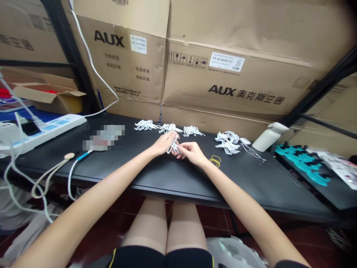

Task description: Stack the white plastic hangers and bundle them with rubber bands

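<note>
Above the middle of the black table, my left hand (164, 144) is closed around a small bunch of white hooks (173, 146). My right hand (192, 152) meets it from the right, with thumb and fingers pinched on the lower ends of the same bunch. Just behind my hands lie piles of similar white hooks: a left pile (146, 125), a middle pile (170, 128) partly hidden by my left hand, and a right pile (193, 130). Further right is a larger heap of white hooks (227, 143). Yellow rubber bands (215, 161) lie beside my right wrist.
A white bottle (269, 137) and glasses (253, 152) stand and lie at the right, near teal pieces (304, 163). On the left are a power strip (55, 128), cables and a blurred device (104, 138). Large cardboard boxes (189, 85) form the back wall.
</note>
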